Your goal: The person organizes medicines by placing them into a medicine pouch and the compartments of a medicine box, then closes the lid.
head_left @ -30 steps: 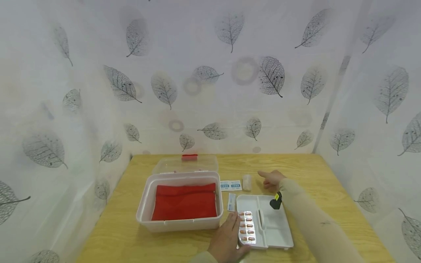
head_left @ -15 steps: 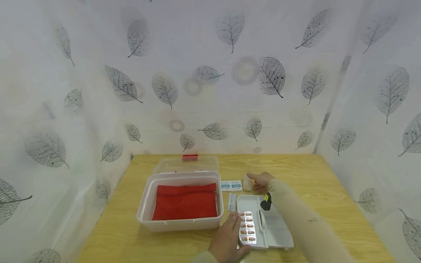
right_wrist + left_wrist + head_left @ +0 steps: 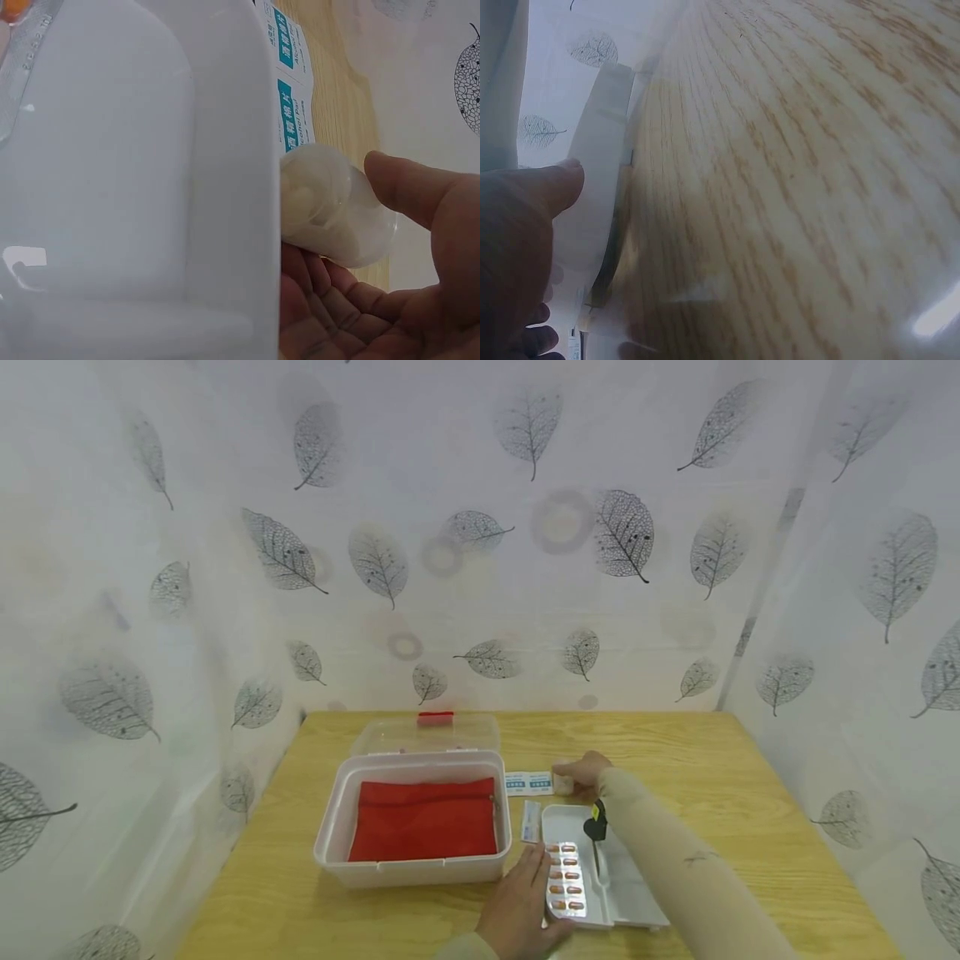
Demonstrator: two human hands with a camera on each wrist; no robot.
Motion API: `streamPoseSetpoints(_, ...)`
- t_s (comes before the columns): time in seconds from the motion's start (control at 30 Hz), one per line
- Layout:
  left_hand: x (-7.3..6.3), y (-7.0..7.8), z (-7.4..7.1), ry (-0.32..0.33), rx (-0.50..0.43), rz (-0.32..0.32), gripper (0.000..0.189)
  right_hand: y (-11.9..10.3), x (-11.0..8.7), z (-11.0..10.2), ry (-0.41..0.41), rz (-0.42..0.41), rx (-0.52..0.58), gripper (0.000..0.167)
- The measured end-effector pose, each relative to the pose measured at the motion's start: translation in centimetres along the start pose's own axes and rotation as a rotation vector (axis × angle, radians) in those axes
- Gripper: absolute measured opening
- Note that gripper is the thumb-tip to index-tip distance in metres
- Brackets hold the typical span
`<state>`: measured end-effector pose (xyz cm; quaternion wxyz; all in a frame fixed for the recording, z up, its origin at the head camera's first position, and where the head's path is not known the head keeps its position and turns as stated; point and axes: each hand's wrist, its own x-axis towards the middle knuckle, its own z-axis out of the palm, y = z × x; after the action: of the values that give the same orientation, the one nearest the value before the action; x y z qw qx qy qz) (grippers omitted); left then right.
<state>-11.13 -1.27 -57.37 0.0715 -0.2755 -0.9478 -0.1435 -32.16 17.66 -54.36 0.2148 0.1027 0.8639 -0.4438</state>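
A small translucent bottle (image 3: 330,202) with pale contents stands behind the white divided tray (image 3: 633,893). My right hand (image 3: 588,768) holds it, thumb (image 3: 409,184) on one side and curled fingers on the other; in the head view the hand covers much of it. My left hand (image 3: 517,906) rests with straight fingers along the tray's left side, its thumb (image 3: 562,184) at the front edge. Inside the tray's left compartment lies a blister pack of orange capsules (image 3: 566,881), beside those fingers.
Alcohol pad packets (image 3: 528,783) lie left of the bottle, and another small packet (image 3: 530,821) lies beside the tray. To the left stands a white plastic box (image 3: 337,827) holding a red zipped pouch (image 3: 423,818), its clear lid (image 3: 386,735) folded back. A leaf-patterned curtain surrounds the wooden table (image 3: 262,893).
My right hand has moved left from beside the bottle and taken hold of it, its forearm now crossing over the tray. The left hand has stayed in place.
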Motion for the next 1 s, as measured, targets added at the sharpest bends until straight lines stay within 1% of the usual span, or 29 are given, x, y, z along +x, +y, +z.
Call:
streamPoseSetpoints(0.17, 0.0, -0.1, 0.0, 0.005, 0.001, 0.006, 0.089, 0.2, -0.4, -0.3, -0.006, -0.035, -0.004, 0.083)
streamPoseSetpoints(0.23, 0.0, -0.1, 0.0, 0.009, 0.007, 0.011, 0.089, 0.1, -0.9, -0.7, -0.018, -0.060, -0.023, 0.077)
streamPoseSetpoints(0.33, 0.0, -0.1, 0.0, -0.002, 0.008, 0.006, 0.089, 0.0, -1.9, -1.6, -0.041, -0.088, -0.020, 0.057)
streamPoseSetpoints(0.4, 0.0, 0.0, 0.0, -0.015, 0.009, -0.003, 0.090, -0.1, -2.5, -2.5, -0.058, -0.108, -0.006, 0.047)
streamPoseSetpoints(0.47, 0.0, 0.0, 0.0, -0.028, 0.008, -0.012, 0.090, -0.1, -3.1, -3.4, -0.072, -0.122, 0.018, 0.048)
streamPoseSetpoints(0.5, 0.0, 0.0, 0.0, -0.027, 0.010, -0.012, 0.090, -0.1, -3.4, -4.0, -0.078, -0.128, 0.020, 0.052)
streamPoseSetpoints(0.57, 0.0, 0.0, 0.0, -0.017, 0.017, -0.008, 0.090, 0.0, -3.9, -5.1, -0.092, -0.143, 0.019, 0.061)
streamPoseSetpoints(0.63, 0.0, -0.1, 0.1, -0.002, 0.024, -0.001, 0.089, 0.2, -4.4, -6.1, -0.103, -0.163, 0.007, 0.067)
streamPoseSetpoints(0.77, 0.0, -0.2, 0.1, 0.021, 0.030, 0.008, 0.089, 0.5, -5.2, -7.8, -0.118, -0.211, -0.024, 0.063)
streamPoseSetpoints(0.83, -0.1, -0.2, 0.1, 0.025, 0.030, 0.007, 0.089, 0.7, -5.7, -8.6, -0.127, -0.256, -0.060, 0.062)
streamPoseSetpoints(0.9, -0.1, -0.1, 0.1, 0.029, 0.027, 0.011, 0.089, 0.9, -6.2, -9.2, -0.118, -0.304, -0.111, 0.061)
streamPoseSetpoints(1.0, 0.0, 0.0, 0.2, 0.035, 0.021, 0.015, 0.089, 1.3, -7.1, -10.0, -0.112, -0.411, -0.207, 0.058)
